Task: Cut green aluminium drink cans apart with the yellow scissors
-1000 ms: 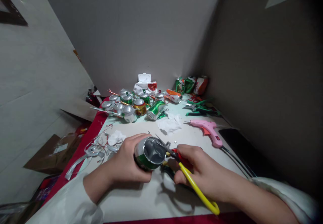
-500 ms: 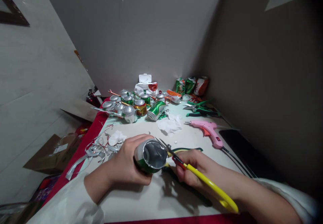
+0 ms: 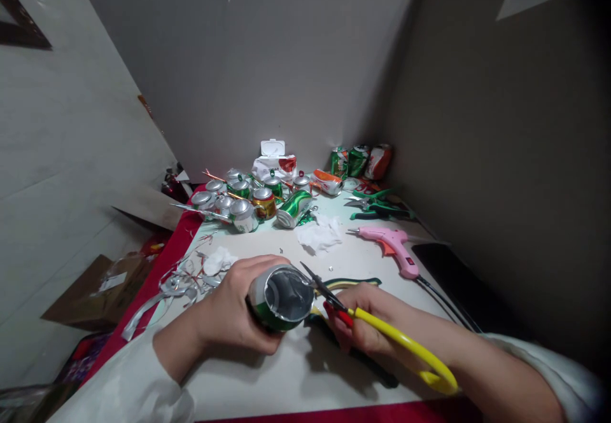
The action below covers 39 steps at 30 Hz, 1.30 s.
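Note:
My left hand (image 3: 233, 302) is wrapped round a green and silver drink can (image 3: 262, 312) whose top is cut away. Its open mouth tilts toward me and shows the grey metal inside. In my right hand (image 3: 363, 315) are scissors (image 3: 405, 340) with yellow handles and dark blades. The blades point up and left, right at the can's cut rim; whether they touch it I cannot tell. Beneath my right hand, partly covered, lie pliers (image 3: 358, 283) with dark green and yellow handles.
Small teapot-like pieces made from cans (image 3: 244, 216) crowd the back left. A green can (image 3: 294, 208) lies beside crumpled tissue (image 3: 319, 233). At right are a pink glue gun (image 3: 396, 245), green-handled pliers (image 3: 377, 203) and a black flat object (image 3: 449, 283). Metal scraps (image 3: 184, 286) litter the left.
The can and my left hand have shifted slightly left. The scissors have turned a little, with their yellow handle loop showing more. The whole view has drifted slightly.

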Motion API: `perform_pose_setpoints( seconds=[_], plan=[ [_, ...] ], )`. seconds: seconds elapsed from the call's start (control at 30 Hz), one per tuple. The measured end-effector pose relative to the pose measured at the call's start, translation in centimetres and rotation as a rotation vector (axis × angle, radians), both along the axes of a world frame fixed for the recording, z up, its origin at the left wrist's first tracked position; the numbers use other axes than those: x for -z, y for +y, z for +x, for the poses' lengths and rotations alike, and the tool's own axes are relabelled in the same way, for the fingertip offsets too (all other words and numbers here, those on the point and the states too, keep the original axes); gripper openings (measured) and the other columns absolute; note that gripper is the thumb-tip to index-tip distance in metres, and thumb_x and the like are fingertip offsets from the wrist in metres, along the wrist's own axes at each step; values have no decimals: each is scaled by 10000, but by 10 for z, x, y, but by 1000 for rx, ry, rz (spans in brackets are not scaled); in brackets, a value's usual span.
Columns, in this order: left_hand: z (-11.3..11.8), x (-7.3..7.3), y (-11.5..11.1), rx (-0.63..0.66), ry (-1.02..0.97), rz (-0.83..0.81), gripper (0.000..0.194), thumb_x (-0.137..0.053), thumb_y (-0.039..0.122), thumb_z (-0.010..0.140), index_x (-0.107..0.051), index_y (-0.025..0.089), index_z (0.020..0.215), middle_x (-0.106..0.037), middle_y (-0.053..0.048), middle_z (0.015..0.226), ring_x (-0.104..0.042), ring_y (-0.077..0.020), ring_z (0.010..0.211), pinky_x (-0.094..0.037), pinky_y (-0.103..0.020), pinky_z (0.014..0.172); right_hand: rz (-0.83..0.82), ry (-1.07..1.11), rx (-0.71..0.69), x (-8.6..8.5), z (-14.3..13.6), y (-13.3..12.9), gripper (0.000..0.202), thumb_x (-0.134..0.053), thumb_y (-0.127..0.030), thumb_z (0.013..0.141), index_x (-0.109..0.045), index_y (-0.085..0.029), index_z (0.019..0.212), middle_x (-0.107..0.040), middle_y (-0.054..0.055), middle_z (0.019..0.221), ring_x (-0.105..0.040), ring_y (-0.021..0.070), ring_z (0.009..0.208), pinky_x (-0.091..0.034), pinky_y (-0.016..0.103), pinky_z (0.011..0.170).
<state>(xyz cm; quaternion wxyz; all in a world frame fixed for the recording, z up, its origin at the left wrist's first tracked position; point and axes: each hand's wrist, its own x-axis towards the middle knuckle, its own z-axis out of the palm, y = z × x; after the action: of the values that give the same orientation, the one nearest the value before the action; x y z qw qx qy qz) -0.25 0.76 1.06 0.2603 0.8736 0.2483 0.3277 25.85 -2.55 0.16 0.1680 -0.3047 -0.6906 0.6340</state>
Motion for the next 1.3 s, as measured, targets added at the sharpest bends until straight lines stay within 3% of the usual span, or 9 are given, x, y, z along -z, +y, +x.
perform_pose_setpoints(
  seconds=[0.1,0.23,0.4,0.57,0.63,0.73,0.83,1.03,1.3],
  plan=[
    [1,-1,-1,-28,46,-60,428,-697,104,507,-624,161,925,-669,-42,934,-646,-205,830,-531,-295,793,-44,45,16,-1,0,0,717,-464,-879,721,-510,-164,695,-431,-21,611,-355,87,527,-266,224,469],
    [4,0,-2,-144,100,-112,371,-688,130,564,-612,179,923,-645,-24,900,-632,-181,791,-538,-277,735,-5,33,75,-2,-4,3,745,-348,-855,804,-566,-155,669,-471,-2,527,-432,108,480,-327,240,475],
    [5,-3,-3,-396,89,79,757,-757,215,566,-507,203,1280,-554,-93,1328,-525,-284,1244,-420,-385,1094,-74,30,241,4,-15,2,761,-314,-845,824,-584,-151,665,-461,-6,460,-440,112,439,-339,245,467],
    [4,-7,-3,-464,206,-73,1059,-803,334,587,-284,219,1503,-462,-129,1480,-487,-331,1324,-411,-459,1116,-81,-15,319,13,-23,-3,705,-357,-826,829,-551,-162,694,-432,-28,491,-377,97,459,-281,238,450],
    [4,-8,-2,-439,229,-134,982,-798,319,585,-374,192,1461,-532,-139,1420,-540,-344,1269,-449,-462,1075,-44,-33,297,11,-26,-4,638,-415,-788,834,-529,-167,743,-411,-43,548,-346,92,500,-267,232,463],
    [4,-12,-2,-379,192,-187,671,-708,155,590,-582,209,1247,-697,-61,1162,-671,-273,1036,-541,-365,913,108,-111,284,1,-26,-5,400,-553,-575,862,-513,-178,834,-470,-25,704,-400,111,615,-333,235,548],
    [4,-17,-3,-362,177,-203,596,-650,82,557,-624,225,1135,-720,-12,1025,-681,-228,905,-545,-303,792,288,-328,326,-6,-25,-4,257,-670,-368,791,-521,-196,910,-538,11,878,-489,162,759,-403,278,672],
    [7,-14,-7,-408,238,-224,575,-621,84,543,-619,237,1097,-708,-3,969,-665,-221,849,-524,-305,742,668,-571,416,0,-23,-1,565,-768,-566,683,-538,-180,1025,-545,121,1101,-489,299,975,-400,436,860],
    [11,-4,-11,-382,168,-200,531,-628,92,565,-594,230,1076,-690,5,924,-641,-193,802,-509,-290,717,648,-490,434,5,-24,1,452,-665,-591,798,-542,-175,926,-605,91,935,-535,240,842,-394,337,725]
  ],
)
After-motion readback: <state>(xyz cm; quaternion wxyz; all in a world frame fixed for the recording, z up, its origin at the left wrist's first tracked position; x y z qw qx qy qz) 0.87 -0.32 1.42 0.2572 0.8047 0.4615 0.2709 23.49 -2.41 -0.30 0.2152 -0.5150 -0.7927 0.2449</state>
